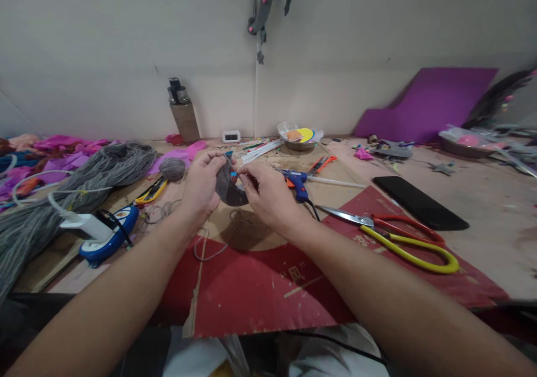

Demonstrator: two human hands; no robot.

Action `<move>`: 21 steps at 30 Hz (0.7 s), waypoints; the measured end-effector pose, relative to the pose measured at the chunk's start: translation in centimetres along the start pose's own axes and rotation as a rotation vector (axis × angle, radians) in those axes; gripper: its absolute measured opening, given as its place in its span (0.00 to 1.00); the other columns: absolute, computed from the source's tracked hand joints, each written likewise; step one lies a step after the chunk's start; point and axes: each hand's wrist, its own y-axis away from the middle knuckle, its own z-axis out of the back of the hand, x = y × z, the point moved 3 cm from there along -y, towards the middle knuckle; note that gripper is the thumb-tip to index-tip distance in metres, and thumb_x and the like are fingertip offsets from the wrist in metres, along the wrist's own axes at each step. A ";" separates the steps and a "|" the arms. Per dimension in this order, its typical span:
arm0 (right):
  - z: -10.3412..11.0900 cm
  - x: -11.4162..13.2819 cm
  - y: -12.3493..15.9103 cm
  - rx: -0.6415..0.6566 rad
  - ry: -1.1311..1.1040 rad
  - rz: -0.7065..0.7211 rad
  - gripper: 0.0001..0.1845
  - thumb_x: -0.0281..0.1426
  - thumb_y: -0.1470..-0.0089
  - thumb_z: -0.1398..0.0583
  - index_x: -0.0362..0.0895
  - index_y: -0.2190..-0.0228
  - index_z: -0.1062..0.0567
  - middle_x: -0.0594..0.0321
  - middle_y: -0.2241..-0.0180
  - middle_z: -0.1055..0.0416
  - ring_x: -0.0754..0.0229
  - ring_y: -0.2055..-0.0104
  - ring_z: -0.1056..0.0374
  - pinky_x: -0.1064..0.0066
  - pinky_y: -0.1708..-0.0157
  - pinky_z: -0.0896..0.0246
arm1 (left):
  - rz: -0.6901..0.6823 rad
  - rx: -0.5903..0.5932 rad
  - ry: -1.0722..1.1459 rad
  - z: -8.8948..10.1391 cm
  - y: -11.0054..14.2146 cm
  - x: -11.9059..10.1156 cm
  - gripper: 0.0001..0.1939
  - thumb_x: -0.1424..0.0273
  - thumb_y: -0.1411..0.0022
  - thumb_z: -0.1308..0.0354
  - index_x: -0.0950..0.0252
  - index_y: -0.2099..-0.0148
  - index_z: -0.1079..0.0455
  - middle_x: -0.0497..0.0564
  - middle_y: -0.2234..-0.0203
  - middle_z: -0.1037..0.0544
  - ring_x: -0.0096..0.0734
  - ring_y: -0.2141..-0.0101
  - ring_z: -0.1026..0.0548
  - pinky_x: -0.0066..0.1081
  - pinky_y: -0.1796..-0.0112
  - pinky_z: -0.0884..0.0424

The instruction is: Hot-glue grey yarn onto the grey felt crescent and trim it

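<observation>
You sit at a cluttered craft table, both hands at the centre of the clock face, raised over red cardboard [251, 293]; between them is a dark gray curved piece [233, 196]. Your left hand [203, 185] grips its left side between thumb and fingers; your right hand [271, 193] pinches at its right edge, though whether a thread is caught there too is too small to tell.

The piece appears part-made: its curve is formed, and small blue bits [234, 174] show by your fingertips; none of the pink dots on the ornament [264, 2] hanging at twelve o'clock can be seen on it, so decoration may be left.

Loose yarn [210, 255] trails towards seven o'clock; a yarn ball [172, 169] sits near ten; the glue gun [299, 188] at three and the scissors [409, 249], between three and four, lie untouched.
</observation>
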 end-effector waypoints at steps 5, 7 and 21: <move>-0.6 -0.2 0.3 0.115 0.150 -0.005 0.11 0.26 0.39 0.45 0.43 0.59 0.24 0.55 0.60 0.23 0.56 0.58 0.30 0.64 0.56 0.39 | 0.004 -0.041 -0.010 0.4 -0.5 -0.2 0.07 0.76 0.52 0.41 0.64 0.69 0.35 0.47 0.77 0.24 0.26 0.78 0.28 0.25 0.79 0.31; -0.6 -0.1 0.5 0.158 0.204 0.008 0.10 0.31 0.38 0.44 0.42 0.60 0.23 0.54 0.61 0.23 0.54 0.58 0.31 0.63 0.55 0.40 | 0.006 -0.051 -0.020 0.5 -0.6 -0.3 0.07 0.76 0.52 0.41 0.64 0.69 0.35 0.47 0.77 0.25 0.25 0.79 0.29 0.24 0.79 0.31; 9.0 -7.3 2.0 0.134 0.549 -0.688 0.18 0.42 0.41 0.44 0.41 0.72 0.24 0.52 0.72 0.24 0.54 0.68 0.28 0.67 0.68 0.40 | -0.099 -0.040 0.020 1.1 -1.0 -0.9 0.09 0.74 0.52 0.39 0.64 0.67 0.34 0.47 0.78 0.25 0.28 0.77 0.27 0.26 0.79 0.29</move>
